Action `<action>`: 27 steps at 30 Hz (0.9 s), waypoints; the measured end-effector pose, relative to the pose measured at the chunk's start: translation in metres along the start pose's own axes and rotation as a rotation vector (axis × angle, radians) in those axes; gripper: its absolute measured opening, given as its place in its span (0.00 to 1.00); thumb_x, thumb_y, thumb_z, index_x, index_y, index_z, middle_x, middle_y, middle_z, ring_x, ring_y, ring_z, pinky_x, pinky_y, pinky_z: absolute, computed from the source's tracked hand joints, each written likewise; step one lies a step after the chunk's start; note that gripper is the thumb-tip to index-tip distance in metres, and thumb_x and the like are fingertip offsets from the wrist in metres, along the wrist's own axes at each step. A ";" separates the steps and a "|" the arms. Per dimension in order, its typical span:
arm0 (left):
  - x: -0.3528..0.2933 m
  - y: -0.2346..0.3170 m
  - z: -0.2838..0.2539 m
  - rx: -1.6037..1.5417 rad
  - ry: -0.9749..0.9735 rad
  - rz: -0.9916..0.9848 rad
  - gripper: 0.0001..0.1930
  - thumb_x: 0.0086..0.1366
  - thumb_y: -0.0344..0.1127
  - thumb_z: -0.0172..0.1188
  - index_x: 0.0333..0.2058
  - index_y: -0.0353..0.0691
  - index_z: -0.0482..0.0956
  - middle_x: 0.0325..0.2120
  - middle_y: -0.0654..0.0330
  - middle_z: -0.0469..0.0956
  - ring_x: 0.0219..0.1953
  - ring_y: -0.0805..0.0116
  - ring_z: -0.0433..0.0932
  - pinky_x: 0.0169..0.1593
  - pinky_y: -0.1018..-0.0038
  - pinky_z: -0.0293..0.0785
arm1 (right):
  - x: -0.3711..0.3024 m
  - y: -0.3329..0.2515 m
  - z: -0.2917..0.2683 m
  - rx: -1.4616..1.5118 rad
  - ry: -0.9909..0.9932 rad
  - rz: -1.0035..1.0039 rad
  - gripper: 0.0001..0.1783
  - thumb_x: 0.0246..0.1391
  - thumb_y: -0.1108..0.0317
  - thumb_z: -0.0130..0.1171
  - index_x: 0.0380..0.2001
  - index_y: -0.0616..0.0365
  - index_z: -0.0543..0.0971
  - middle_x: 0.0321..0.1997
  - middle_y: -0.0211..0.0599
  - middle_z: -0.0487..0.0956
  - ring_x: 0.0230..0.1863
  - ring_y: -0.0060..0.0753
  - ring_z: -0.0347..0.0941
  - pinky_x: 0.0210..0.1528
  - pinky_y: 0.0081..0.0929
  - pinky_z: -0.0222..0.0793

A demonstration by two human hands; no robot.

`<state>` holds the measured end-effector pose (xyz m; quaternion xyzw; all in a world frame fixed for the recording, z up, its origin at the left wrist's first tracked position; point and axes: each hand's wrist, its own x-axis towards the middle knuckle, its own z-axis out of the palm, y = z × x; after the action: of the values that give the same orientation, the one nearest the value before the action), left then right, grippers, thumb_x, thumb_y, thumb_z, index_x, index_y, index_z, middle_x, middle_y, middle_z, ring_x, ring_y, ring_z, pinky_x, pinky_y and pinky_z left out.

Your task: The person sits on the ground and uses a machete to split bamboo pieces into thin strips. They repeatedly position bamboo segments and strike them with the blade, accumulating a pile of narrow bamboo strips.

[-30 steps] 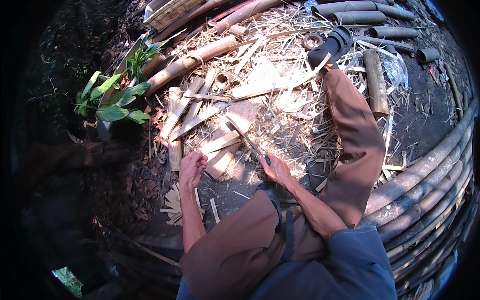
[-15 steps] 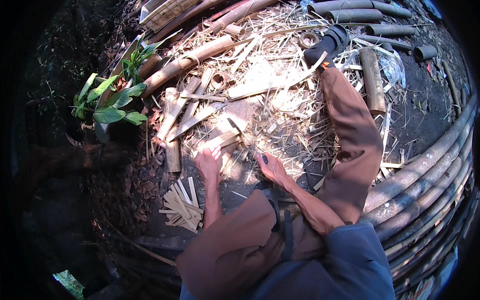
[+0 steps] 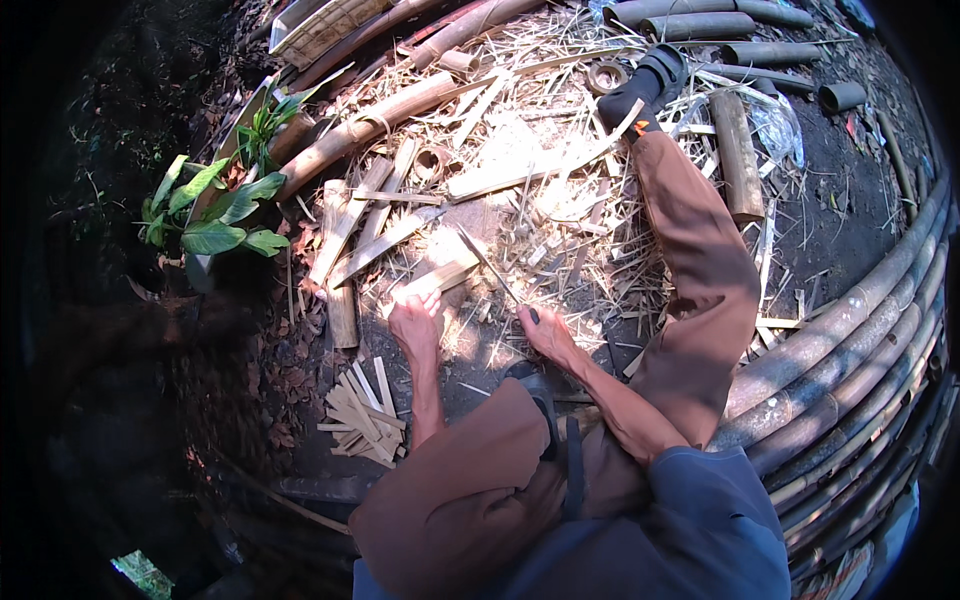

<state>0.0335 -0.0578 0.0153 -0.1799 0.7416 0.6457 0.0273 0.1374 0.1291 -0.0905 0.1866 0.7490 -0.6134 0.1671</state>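
Observation:
My left hand [image 3: 414, 324] is closed around the near end of a pale bamboo strip [image 3: 449, 275], which points away from me and to the right. In my right hand [image 3: 548, 335] is a knife [image 3: 489, 265] with a long thin blade and a dark handle. Its blade slants up and to the left, and its tip lies close to the strip's far end; whether they touch I cannot tell. Left of my left forearm, a small pile of short, pale bamboo slats [image 3: 362, 412] rests on the ground.
Shavings [image 3: 560, 225] and split bamboo pieces [image 3: 385, 245] litter the ground ahead. A long bamboo pole [image 3: 365, 130] lies beyond, beside a leafy plant [image 3: 225, 215]. My outstretched leg [image 3: 695, 260] borders the right side, near a bamboo log [image 3: 737, 155]. Long poles [image 3: 830, 350] curve along the right.
The knife has shifted slightly away from me, its tip now farther past the bamboo strip. My left hand keeps its hold on the strip. The whole view has shifted a little.

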 end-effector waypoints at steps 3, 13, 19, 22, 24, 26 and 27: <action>-0.004 -0.001 -0.002 0.076 0.001 0.100 0.16 0.67 0.29 0.40 0.39 0.16 0.69 0.39 0.32 0.77 0.42 0.47 0.82 0.45 0.65 0.83 | -0.022 -0.037 0.003 -0.143 -0.044 -0.051 0.26 0.62 0.43 0.47 0.36 0.59 0.76 0.26 0.56 0.77 0.32 0.62 0.74 0.39 0.51 0.68; 0.035 -0.003 0.002 -0.286 -0.100 0.258 0.24 0.69 0.31 0.44 0.63 0.36 0.58 0.51 0.48 0.73 0.29 0.66 0.77 0.34 0.77 0.74 | -0.004 0.009 -0.003 0.601 -0.243 0.301 0.28 0.65 0.41 0.42 0.26 0.56 0.68 0.14 0.25 0.64 0.11 0.19 0.59 0.13 0.24 0.58; 0.050 -0.028 -0.021 -0.475 0.018 0.250 0.12 0.70 0.32 0.52 0.48 0.31 0.68 0.39 0.51 0.76 0.31 0.62 0.81 0.35 0.74 0.81 | -0.009 -0.022 -0.004 0.565 -0.179 0.339 0.29 0.63 0.39 0.44 0.27 0.57 0.70 0.13 0.27 0.65 0.11 0.20 0.61 0.13 0.25 0.58; 0.040 -0.024 -0.007 -0.026 0.127 0.263 0.10 0.70 0.33 0.54 0.42 0.30 0.71 0.33 0.53 0.77 0.33 0.60 0.83 0.31 0.72 0.84 | -0.013 -0.029 -0.013 0.120 -0.013 0.122 0.29 0.63 0.42 0.46 0.28 0.61 0.72 0.14 0.39 0.70 0.15 0.36 0.69 0.19 0.36 0.63; 0.035 -0.015 -0.003 0.133 0.133 0.259 0.10 0.71 0.34 0.53 0.41 0.31 0.72 0.32 0.54 0.77 0.32 0.62 0.82 0.31 0.73 0.83 | -0.019 -0.039 -0.006 -0.145 0.095 -0.081 0.28 0.64 0.44 0.46 0.29 0.63 0.73 0.16 0.46 0.73 0.18 0.47 0.73 0.23 0.43 0.66; 0.041 -0.023 -0.006 0.202 0.174 0.324 0.09 0.71 0.33 0.50 0.38 0.31 0.72 0.31 0.55 0.77 0.32 0.65 0.82 0.31 0.73 0.82 | -0.028 -0.067 0.001 -0.092 -0.073 -0.112 0.27 0.61 0.42 0.48 0.37 0.60 0.73 0.21 0.56 0.76 0.27 0.61 0.75 0.31 0.48 0.69; 0.045 -0.024 -0.012 0.308 0.171 0.323 0.09 0.71 0.31 0.49 0.36 0.30 0.72 0.30 0.54 0.77 0.31 0.65 0.81 0.30 0.73 0.81 | -0.024 -0.061 0.018 -0.169 -0.014 -0.303 0.25 0.61 0.43 0.50 0.37 0.59 0.73 0.20 0.53 0.74 0.26 0.56 0.75 0.30 0.46 0.67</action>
<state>0.0011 -0.0820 -0.0177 -0.1067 0.8501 0.5034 -0.1123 0.1289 0.0988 -0.0304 0.0525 0.8163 -0.5677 0.0931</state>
